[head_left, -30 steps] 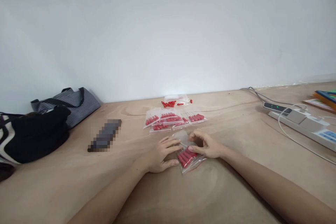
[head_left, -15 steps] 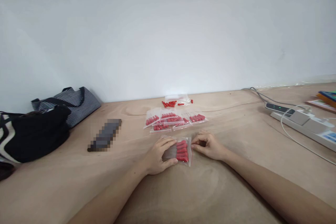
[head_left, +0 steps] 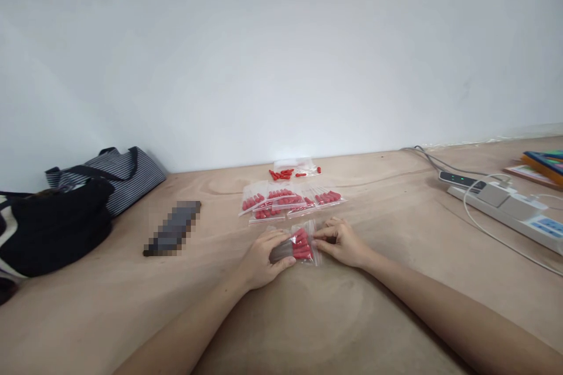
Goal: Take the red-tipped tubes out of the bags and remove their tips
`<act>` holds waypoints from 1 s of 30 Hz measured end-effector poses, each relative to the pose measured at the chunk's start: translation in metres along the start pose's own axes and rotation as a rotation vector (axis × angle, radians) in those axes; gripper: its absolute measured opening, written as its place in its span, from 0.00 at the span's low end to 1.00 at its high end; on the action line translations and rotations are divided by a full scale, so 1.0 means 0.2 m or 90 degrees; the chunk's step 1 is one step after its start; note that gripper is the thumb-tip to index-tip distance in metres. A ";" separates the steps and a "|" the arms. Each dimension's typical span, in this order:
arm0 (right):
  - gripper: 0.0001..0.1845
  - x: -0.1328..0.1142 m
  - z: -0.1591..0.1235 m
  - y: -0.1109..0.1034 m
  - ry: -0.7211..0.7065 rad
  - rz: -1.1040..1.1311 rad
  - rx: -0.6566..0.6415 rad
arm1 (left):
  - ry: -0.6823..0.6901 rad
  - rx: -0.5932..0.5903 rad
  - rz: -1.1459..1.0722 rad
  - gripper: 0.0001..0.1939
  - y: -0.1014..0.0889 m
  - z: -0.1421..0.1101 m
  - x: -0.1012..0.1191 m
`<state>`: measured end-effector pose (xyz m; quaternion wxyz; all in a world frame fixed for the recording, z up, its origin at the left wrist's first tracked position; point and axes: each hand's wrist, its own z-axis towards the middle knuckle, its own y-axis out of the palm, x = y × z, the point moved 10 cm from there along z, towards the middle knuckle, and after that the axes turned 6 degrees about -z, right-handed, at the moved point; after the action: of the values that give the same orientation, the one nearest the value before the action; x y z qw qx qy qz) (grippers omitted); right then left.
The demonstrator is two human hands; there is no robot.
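A small clear zip-lock bag (head_left: 314, 257) lies on the wooden table between my two hands. Several red, peg-like pieces (head_left: 301, 244) lie side by side in it. My left hand (head_left: 269, 259) grips the bag's left part, thumb at the near side and fingers at the far side. With thumb and fingertips, my right hand (head_left: 340, 242) pinches the bag's right edge. Just beyond my hands, several filled zip-lock bags (head_left: 281, 206) overlap in a group, with red pieces inside.
Loose red pieces (head_left: 281, 174) and another clear bag (head_left: 292, 165) lie near the wall. A blurred dark object (head_left: 173, 228) and fabric bags (head_left: 57, 225) are at left. On the right are a power strip (head_left: 523, 217) with cables and some flat, book-like items (head_left: 543, 165).
My right hand has moved slightly left and now pinches the bag's right edge. The bag's right end looks more crumpled, and its red pieces lie at a slant. The view has shifted slightly.
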<state>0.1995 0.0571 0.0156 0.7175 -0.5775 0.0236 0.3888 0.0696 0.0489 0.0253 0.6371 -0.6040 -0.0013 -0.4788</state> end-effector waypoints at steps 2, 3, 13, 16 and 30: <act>0.11 -0.02 0.01 0.01 -0.005 -0.013 -0.006 | 0.002 0.004 -0.001 0.20 0.00 0.00 0.01; 0.11 -0.03 0.02 0.01 -0.007 -0.022 -0.004 | 0.002 0.010 -0.003 0.20 0.00 0.00 0.01; 0.10 0.02 0.03 0.02 0.045 0.061 0.036 | -0.012 0.007 -0.030 0.21 0.00 0.01 0.01; 0.12 0.02 0.03 0.00 0.035 0.143 0.063 | -0.014 -0.003 -0.046 0.19 0.01 0.02 0.01; 0.12 -0.05 0.01 0.03 -0.016 0.235 -0.033 | 0.003 0.012 -0.004 0.18 0.02 0.02 0.01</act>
<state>0.1887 0.0534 0.0167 0.6192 -0.5767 0.1105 0.5214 0.0758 0.0509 0.0243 0.6412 -0.5971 -0.0059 -0.4820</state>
